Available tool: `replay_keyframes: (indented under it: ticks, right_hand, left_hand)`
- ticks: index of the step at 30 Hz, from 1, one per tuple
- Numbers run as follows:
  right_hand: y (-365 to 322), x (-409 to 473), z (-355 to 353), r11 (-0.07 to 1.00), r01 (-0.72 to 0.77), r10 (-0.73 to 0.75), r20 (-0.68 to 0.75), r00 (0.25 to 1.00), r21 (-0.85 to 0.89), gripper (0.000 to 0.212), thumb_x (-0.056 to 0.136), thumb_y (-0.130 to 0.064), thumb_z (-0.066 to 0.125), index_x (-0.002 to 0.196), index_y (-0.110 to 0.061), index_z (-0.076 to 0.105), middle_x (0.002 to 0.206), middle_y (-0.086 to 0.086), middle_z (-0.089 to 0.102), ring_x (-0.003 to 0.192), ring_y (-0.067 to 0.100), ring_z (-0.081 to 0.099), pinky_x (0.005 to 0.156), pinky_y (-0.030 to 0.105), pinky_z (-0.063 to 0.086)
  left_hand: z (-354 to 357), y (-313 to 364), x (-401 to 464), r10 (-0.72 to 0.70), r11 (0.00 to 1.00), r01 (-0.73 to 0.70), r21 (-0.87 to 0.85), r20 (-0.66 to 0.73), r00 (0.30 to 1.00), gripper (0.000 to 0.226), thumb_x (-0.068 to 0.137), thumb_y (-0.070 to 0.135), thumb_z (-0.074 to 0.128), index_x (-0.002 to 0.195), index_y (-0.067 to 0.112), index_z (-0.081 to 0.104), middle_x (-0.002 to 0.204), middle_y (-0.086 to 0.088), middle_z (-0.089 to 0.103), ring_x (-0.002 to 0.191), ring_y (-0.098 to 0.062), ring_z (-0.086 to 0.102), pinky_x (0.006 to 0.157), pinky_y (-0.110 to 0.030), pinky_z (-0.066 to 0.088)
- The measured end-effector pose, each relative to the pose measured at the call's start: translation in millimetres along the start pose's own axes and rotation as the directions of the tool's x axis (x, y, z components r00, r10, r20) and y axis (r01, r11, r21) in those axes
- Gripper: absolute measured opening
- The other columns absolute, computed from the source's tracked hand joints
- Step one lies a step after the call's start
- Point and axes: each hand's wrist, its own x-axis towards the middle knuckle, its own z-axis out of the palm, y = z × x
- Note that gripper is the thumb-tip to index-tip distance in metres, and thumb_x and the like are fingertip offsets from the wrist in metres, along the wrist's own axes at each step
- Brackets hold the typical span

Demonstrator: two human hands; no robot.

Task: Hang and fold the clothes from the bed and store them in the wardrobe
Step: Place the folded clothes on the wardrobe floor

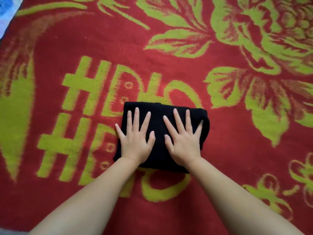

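Observation:
A black garment lies folded into a compact rectangle on the red and green patterned bed cover, in the middle of the head view. My left hand presses flat on its left half with the fingers spread. My right hand presses flat on its right half, fingers spread as well, the little finger near the garment's rounded right edge. Neither hand grips the cloth. The wardrobe is out of view.
The bed cover fills almost the whole view, with large green flowers at the right and green characters at the left. A strip of pale blue and white material shows at the top left corner, beyond the cover's edge.

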Motion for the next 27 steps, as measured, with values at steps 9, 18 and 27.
replay_keyframes:
  ticks: [9, 18, 27]
  right_hand:
    - [1, 13, -15, 0.999, -0.018, 0.026, 0.231, 0.973, -0.038, 0.057, 0.096, -0.053, 0.012, 0.151, -0.041, 0.000, 0.161, -0.005, -0.011, 0.145, 0.024, -0.022, 0.108, 0.065, -0.013]
    - [45, 54, -62, 0.976, -0.119, 0.156, 0.207, 0.966, -0.180, 0.063, 0.093, -0.065, 0.021, 0.148, -0.034, 0.024, 0.140, 0.002, 0.049, 0.131, 0.026, 0.036, 0.101, 0.047, 0.024]
    - [30, 3, -55, 0.928, -0.291, 0.076, 0.649, 0.757, 0.231, 0.061, 0.094, -0.058, 0.041, 0.136, -0.014, 0.041, 0.125, 0.014, 0.061, 0.109, 0.031, 0.060, 0.080, 0.029, 0.043]
  left_hand:
    - [-11, 4, 8, -0.040, 0.998, 0.046, -0.045, 0.122, 0.992, 0.062, 0.098, 0.051, 0.020, 0.146, 0.041, -0.017, 0.158, 0.003, -0.023, 0.144, -0.016, -0.023, 0.114, -0.061, -0.004]
    - [-27, -14, -48, -0.632, -0.017, 0.685, -0.728, 0.539, 0.557, 0.065, 0.085, 0.044, 0.067, 0.136, 0.017, 0.038, 0.126, -0.005, 0.049, 0.115, -0.028, 0.051, 0.095, -0.046, 0.045]
    - [-84, -28, 26, -0.583, 0.269, 0.420, -0.867, 0.201, 0.787, 0.064, 0.087, 0.030, 0.068, 0.140, 0.024, 0.034, 0.138, -0.004, 0.045, 0.114, -0.021, 0.052, 0.093, -0.035, 0.047]
